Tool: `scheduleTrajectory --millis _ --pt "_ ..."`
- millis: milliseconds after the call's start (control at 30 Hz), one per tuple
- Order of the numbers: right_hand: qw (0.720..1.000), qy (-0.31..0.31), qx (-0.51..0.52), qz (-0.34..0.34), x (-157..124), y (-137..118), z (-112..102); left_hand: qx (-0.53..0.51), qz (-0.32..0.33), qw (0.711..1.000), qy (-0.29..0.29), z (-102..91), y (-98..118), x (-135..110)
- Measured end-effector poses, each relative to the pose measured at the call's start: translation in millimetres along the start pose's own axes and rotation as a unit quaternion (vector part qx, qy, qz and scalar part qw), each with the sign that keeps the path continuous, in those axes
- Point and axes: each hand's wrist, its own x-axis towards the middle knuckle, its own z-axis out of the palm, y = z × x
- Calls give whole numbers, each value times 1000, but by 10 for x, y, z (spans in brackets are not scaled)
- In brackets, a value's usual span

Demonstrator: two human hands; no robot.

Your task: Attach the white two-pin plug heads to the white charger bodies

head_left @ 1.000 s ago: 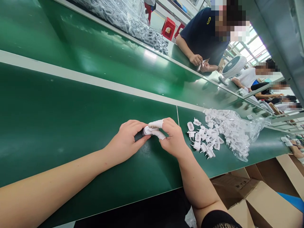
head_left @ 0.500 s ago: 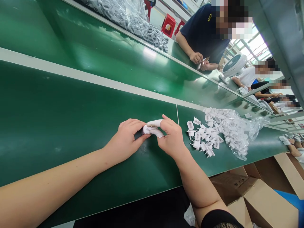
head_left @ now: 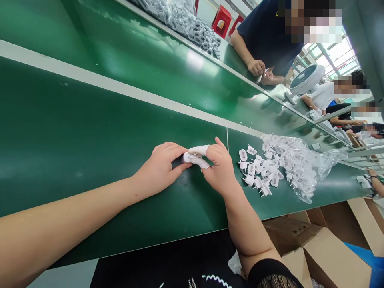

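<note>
Above the green table, my two hands meet. My left hand (head_left: 160, 164) is closed, thumb and fingers pinching a small dark grey piece (head_left: 177, 162) that is mostly hidden. My right hand (head_left: 221, 168) has white coverings on its thumb and index finger, which pinch a small white plastic part (head_left: 186, 157) against the end of the dark piece. Fingers hide most of this part, so its full shape cannot be seen. Right of my right hand lies a heap of white plug parts with pins (head_left: 261, 168).
A clear plastic bag (head_left: 312, 164) spills the plug parts. Open cardboard boxes (head_left: 336, 252) stand below the table edge at right. Across the green table (head_left: 75, 132), a person (head_left: 267, 40) works near a pile of grey parts (head_left: 198, 32) and a white fan (head_left: 307, 79).
The view has shifted slightly. Both hands keep their grip on the pieces, with the right thumb and index finger still pinching the white part.
</note>
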Motion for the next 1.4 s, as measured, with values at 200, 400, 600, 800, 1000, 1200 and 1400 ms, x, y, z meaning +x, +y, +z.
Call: scheduleTrajectory --millis 200,400,600,800,1000,1200,1400 --pt "997 31 -71 -10 29 -31 93 1 -12 1000 4 23 3 4" --pt "989 89 -119 11 -14 -63 170 12 -16 1000 6 15 23 3" --pt "994 53 -94 1 23 -70 118 18 7 1000 4 10 -3 7" --pt "996 78 -36 10 -32 -79 145 9 8 1000 4 3 -27 7" --pt "955 158 222 117 -45 -150 11 -12 -11 1000 9 5 3 14" --pt "896 191 363 170 13 -153 -40 1 -96 995 26 -20 17 -26" --pt "921 168 320 142 2 -46 -5 -14 -13 997 -75 -64 -88 -65"
